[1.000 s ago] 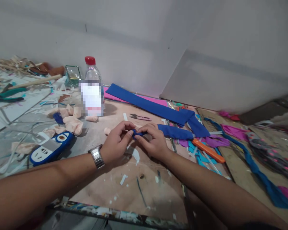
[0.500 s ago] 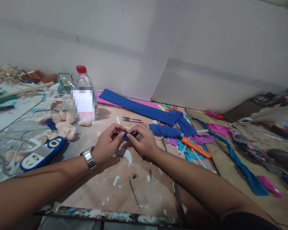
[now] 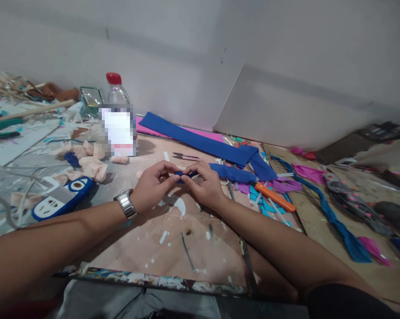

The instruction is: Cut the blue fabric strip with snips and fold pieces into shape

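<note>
A small gathered piece of dark blue fabric is pinched between my two hands over the middle of the board. My left hand, with a metal watch at the wrist, grips it by thumb and fingers from the left. From the right, my right hand pinches the same fabric, its fingertips nearly meeting the left ones. A blue fabric strip extends to the right from behind my right hand. Small thread snips lie just beyond my hands. A long flat blue band lies behind them, folded at its right end.
An orange cutter lies among purple and cyan scraps at the right. A red-capped bottle stands at the back left. At the left are a blue-and-white power strip, cables and crumpled peach fabric. Teal fabric lies far right.
The view has tilted down a little, so most things appear higher. Both hands still pinch the blue fabric, and their fingertips have shifted slightly around it.
</note>
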Tool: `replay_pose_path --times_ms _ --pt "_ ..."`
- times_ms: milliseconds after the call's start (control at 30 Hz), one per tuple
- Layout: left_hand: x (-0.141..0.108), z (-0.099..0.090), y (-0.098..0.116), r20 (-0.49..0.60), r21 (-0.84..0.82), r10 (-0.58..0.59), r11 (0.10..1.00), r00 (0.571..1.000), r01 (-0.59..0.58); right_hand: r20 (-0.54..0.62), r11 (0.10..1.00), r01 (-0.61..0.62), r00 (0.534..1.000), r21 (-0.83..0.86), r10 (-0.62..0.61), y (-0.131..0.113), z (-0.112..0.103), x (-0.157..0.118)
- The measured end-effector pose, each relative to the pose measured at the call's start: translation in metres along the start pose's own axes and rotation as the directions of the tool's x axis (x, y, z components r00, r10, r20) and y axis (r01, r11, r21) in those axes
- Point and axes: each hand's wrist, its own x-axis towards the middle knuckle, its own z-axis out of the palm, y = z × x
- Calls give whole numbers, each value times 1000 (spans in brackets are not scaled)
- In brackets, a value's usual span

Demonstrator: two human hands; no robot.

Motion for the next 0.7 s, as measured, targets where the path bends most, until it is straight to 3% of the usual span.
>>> replay_pose_path --times_ms 233,567,700 --pt "0 0 -1 24 -122 -37 992 999 39 -3 1000 3 1000 -10 -3 -2 0 1" --pt "0 -3 1 -23 31 -56 998 998 56 7 1000 -3 1000 -31 3 -2 1 2" --pt "1 -4 -3 -53 67 -6 998 999 9 -2 1000 -7 1000 -26 7 -1 2 1"
